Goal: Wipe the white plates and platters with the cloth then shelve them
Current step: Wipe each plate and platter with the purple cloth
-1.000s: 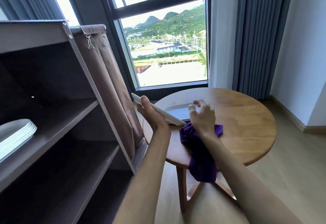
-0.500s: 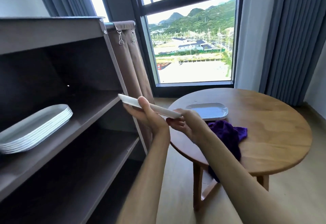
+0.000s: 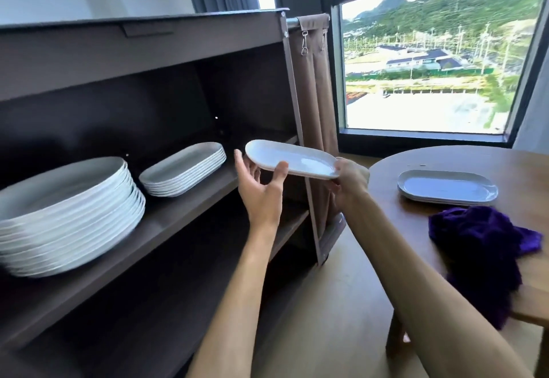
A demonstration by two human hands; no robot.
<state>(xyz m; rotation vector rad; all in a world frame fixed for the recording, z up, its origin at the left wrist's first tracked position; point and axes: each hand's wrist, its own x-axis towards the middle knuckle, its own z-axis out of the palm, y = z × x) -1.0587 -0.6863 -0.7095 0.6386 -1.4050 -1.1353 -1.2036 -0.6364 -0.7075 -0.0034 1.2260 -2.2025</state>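
The left hand [image 3: 261, 190] supports the near edge of a white oval platter [image 3: 292, 159], thumb on the rim, fingers beneath. The right hand [image 3: 349, 180] grips the platter's right end. The platter is held roughly level in the air, just in front of the shelf [image 3: 190, 211]. On the shelf sit a stack of oval platters [image 3: 182, 171] and, further left, a stack of round plates [image 3: 66, 214]. On the counter [image 3: 416, 223] lie more platters [image 3: 447, 189] and, near them, a purple cloth [image 3: 478, 249] hanging over the edge.
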